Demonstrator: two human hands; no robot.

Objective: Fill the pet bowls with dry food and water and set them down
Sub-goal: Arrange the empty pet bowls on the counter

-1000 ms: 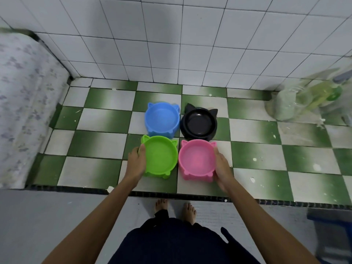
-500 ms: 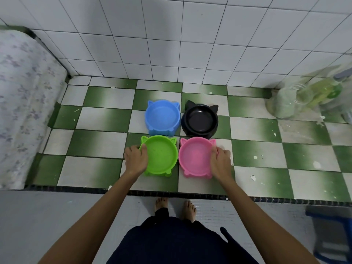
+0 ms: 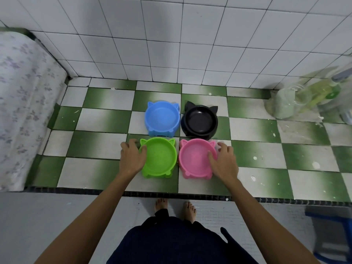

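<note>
Bowls first: four plastic cat-eared pet bowls sit in a tight square on the green-and-white checkered tile floor (image 3: 95, 141), all looking empty as far as I can tell. The left hand (image 3: 131, 159) grips the lime-green cat-shaped plastic bowl (image 3: 159, 158), thumb hooked over the rim, so the bowl lies just right of that grip. The right hand (image 3: 223, 161) mirrors it on the pink cat-shaped plastic bowl (image 3: 196, 158), which lies just left of its grip, thumb over the rim. Just beyond both grips, ears pointing away from the person, sit the blue cat-eared plastic bowl (image 3: 162, 118) and the glossy black cat-eared bowl (image 3: 199, 121). Each hand is nearest its own bowl, so I'd guess both lift straight up. Compared with a second ago, the thumbs have moved from the outer sides onto the rims; the bowls haven't shifted.
</note>
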